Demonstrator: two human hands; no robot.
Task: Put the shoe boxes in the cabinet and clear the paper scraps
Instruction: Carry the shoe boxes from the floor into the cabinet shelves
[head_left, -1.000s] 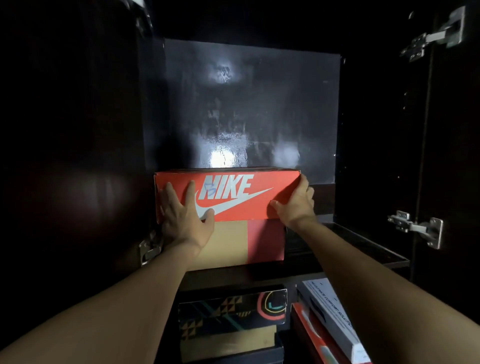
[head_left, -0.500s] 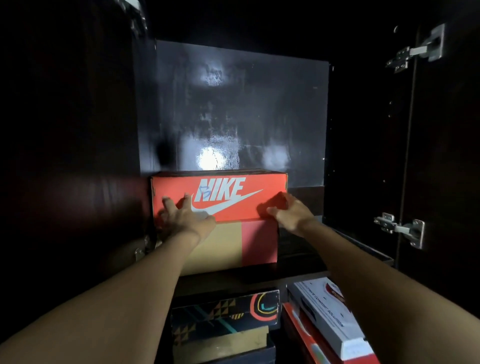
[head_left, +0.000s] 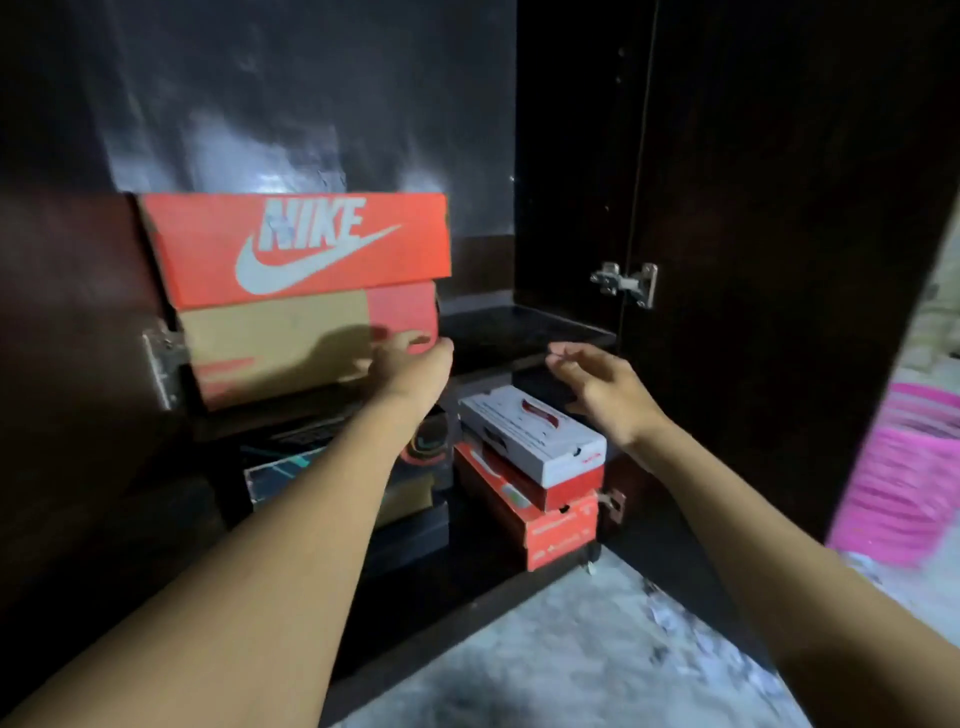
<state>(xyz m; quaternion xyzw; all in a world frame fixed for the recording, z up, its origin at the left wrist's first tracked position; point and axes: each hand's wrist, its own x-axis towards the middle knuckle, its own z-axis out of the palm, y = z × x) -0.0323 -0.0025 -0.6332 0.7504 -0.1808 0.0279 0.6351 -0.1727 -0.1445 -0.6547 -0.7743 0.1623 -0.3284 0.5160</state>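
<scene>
An orange Nike shoe box (head_left: 291, 291) stands on the upper shelf (head_left: 524, 332) of the dark cabinet, at its left side. My left hand (head_left: 410, 364) hovers at the box's lower right corner, fingers loosely curled, holding nothing. Out to the right, my right hand (head_left: 597, 384) is open in the air in front of the shelf edge, also holding nothing. Below the shelf a white shoe box (head_left: 535, 431) lies on top of an orange one (head_left: 540, 514), beside a dark patterned box (head_left: 291, 467). Pale paper scraps (head_left: 670, 618) lie on the grey floor.
The open cabinet door (head_left: 779, 260) with its metal hinge (head_left: 626, 283) stands to the right. A pink basket (head_left: 904, 467) sits on the floor beyond the door. The right half of the upper shelf holds nothing.
Both hands have let go of the Nike box's front and pulled back and down. The view has dropped and swung right, showing the floor and pink basket.
</scene>
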